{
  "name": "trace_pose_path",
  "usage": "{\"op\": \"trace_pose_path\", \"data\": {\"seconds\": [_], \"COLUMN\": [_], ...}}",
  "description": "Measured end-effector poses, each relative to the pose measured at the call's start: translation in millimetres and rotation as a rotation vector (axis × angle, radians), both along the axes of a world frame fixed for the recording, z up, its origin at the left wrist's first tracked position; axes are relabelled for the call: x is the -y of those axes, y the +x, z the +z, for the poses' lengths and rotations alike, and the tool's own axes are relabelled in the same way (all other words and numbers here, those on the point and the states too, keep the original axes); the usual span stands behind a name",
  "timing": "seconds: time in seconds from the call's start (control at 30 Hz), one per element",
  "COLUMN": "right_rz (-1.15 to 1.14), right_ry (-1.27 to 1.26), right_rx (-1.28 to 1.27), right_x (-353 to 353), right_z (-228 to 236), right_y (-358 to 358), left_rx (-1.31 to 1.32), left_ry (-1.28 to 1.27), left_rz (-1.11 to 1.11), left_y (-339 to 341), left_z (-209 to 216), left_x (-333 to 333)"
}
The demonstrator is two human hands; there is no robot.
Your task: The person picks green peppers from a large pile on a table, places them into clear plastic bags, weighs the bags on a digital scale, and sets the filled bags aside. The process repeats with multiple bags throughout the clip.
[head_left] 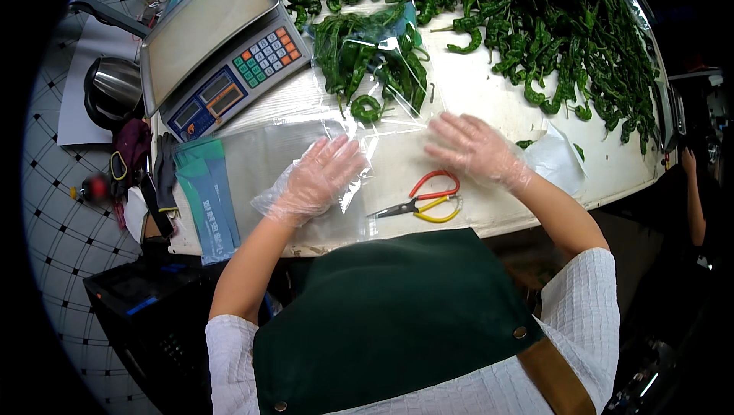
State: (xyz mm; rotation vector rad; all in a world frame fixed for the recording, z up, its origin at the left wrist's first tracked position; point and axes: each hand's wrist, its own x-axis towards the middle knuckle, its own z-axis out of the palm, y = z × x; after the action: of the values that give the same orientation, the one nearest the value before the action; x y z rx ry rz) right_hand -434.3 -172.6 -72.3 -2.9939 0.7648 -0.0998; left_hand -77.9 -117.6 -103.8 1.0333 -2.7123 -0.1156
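Observation:
My left hand (325, 174), in a thin clear plastic glove, lies spread over a stack of flat clear bags (260, 151) with teal printed ends. My right hand (475, 151), gloved the same way and slightly blurred, has its fingers stretched out over the white table (489, 208). Beyond and between the hands lies a clear plastic bag (417, 78) with green peppers (348, 63) inside, its loose end toward me. Neither hand holds anything that I can see. Scissors (428, 199) with one red and one yellow handle lie between my hands, near the table's front edge.
A digital scale (222, 55) stands at the back left, beside a metal kettle (118, 82). A large heap of green peppers (566, 40) covers the back and right. White paper (556, 159) lies right of my right hand. Another person's arm (694, 201) shows at far right.

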Motion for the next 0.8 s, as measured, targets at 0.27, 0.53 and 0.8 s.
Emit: {"op": "trace_pose_path", "data": {"seconds": [0.27,0.53,0.8], "right_rz": [-0.641,-0.907,-1.048], "right_ry": [1.17,0.978,0.834], "right_rx": [0.638,0.93,0.704], "right_x": [27,100,116], "right_z": [3,3,-15], "right_y": [18,55,65], "left_rx": [-0.766,-1.2,-1.223], "left_ry": [0.791,0.849,0.786], "left_rz": [0.612,1.123,1.239], "left_y": [4,-14,-11], "left_z": [14,50,2], "left_x": [15,95,114]}}
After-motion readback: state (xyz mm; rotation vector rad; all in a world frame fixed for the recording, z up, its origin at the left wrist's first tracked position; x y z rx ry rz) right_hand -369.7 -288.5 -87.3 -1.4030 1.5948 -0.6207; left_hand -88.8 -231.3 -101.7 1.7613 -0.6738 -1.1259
